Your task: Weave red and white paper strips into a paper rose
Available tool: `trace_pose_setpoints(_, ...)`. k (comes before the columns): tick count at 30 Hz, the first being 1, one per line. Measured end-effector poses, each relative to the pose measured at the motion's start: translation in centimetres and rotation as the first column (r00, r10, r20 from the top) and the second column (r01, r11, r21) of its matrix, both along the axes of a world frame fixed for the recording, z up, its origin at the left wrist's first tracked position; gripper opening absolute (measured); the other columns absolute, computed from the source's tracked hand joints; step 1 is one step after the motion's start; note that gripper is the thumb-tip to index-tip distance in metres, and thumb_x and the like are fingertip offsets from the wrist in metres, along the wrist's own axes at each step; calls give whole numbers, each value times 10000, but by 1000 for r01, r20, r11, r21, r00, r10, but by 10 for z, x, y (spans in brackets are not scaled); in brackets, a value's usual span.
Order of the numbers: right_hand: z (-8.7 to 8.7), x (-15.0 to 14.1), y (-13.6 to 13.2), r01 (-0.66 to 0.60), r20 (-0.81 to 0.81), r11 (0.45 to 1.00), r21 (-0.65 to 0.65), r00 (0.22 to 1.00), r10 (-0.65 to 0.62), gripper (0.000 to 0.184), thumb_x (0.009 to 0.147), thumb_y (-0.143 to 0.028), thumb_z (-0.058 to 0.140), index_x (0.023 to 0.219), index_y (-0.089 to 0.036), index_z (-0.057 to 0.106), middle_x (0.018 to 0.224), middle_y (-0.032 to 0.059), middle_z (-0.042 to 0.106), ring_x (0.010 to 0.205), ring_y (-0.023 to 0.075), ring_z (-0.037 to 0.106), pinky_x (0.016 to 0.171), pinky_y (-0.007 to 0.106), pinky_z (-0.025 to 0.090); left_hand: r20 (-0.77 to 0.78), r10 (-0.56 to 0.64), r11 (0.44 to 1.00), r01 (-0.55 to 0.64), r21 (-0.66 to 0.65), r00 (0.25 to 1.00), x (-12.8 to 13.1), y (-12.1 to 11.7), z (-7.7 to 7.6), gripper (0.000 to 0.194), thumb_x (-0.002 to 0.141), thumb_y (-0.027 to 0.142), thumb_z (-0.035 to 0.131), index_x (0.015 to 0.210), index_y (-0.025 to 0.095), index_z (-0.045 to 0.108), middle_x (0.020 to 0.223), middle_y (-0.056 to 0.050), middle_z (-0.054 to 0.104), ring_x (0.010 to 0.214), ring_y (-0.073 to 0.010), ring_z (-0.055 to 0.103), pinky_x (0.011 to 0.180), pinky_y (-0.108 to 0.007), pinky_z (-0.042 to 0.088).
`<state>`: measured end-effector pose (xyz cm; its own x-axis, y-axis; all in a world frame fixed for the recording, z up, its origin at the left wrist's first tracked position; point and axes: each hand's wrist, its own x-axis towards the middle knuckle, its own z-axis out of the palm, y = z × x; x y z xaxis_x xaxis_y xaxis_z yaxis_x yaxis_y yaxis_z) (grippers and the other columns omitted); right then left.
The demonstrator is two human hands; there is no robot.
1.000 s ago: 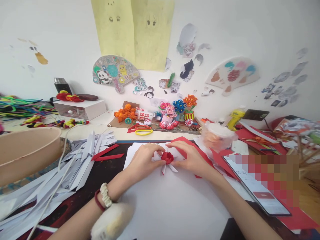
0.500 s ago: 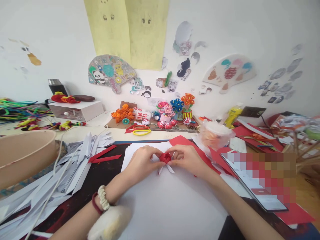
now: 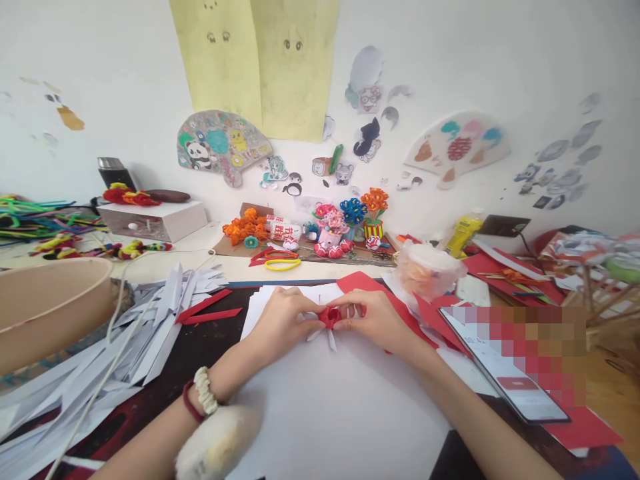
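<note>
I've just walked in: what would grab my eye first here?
Probably the small red folded-paper flower at the centre, pinched between the left hand and right hand above a large white paper sheet. Next, perhaps, the cluster of pink, blue and orange handmade flowers behind it, and the tall yellow paper sheets with drawn eyes on the wall.

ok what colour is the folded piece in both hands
The folded piece is mainly red; head view.
</note>
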<state>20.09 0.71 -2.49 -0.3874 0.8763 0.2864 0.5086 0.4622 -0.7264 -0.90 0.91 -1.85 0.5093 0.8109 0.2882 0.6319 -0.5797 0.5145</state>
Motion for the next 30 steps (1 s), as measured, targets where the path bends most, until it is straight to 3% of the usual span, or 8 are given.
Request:
trace_pose_setpoints(6, 3, -4, -5, 16, -22, 1000, -24, 1000, -16, 149, 768, -260, 756, 916, -253, 767, 780, -1, 726, 728, 167, 635, 653, 264, 476, -29, 88, 996, -88, -9, 996, 1, -1, -1, 138, 786, 248, 760, 918, 286, 778, 882, -27, 747, 899, -228, 618, 873, -384, 337)
trace_pose_setpoints(11, -1, -3, -2, 33, -49, 996, -88, 998, -38, 197, 735, -249, 772, 932, -249, 757, 782, 3, 734, 724, 180, 658, 645, 278, 494, -52, 44, 999, -43, 11, 998, -2, 1, -3, 165, 799, 304, 744, 963, 298, 766, 901, -19, 737, 920, -230, 619, 869, -379, 343)
trace_pose_setpoints(18, -2, 4, 3, -116, -154, 967, -227, 985, 82, 289, 709, -210, 767, 997, -222, 740, 855, 17, 739, 794, 192, 688, 776, 323, 558, -73, 34, 999, -33, 13, 997, -5, 4, -4, 199, 825, 329, 712, 1020, 310, 743, 921, -20, 724, 935, -227, 612, 866, -385, 328)
trace_pose_setpoints(25, -4, 4, 3, -49, -120, 985, -164, 992, 30, 314, 732, -281, 773, 1023, -234, 663, 812, 3, 726, 772, 189, 693, 744, 327, 556, -68, 10, 1000, -8, 29, 998, -4, 5, -4, 183, 840, 323, 700, 1018, 315, 740, 933, -12, 727, 953, -223, 609, 875, -382, 324)
trace_pose_setpoints(30, -1, 1, 1, -58, -96, 995, -80, 994, 50, 237, 762, -325, 758, 909, -240, 592, 796, -13, 672, 725, 164, 650, 669, 292, 529, -82, -2, 998, 7, 68, 997, -5, 4, -5, 189, 835, 359, 707, 1017, 314, 728, 952, -6, 730, 960, -223, 609, 890, -390, 316)
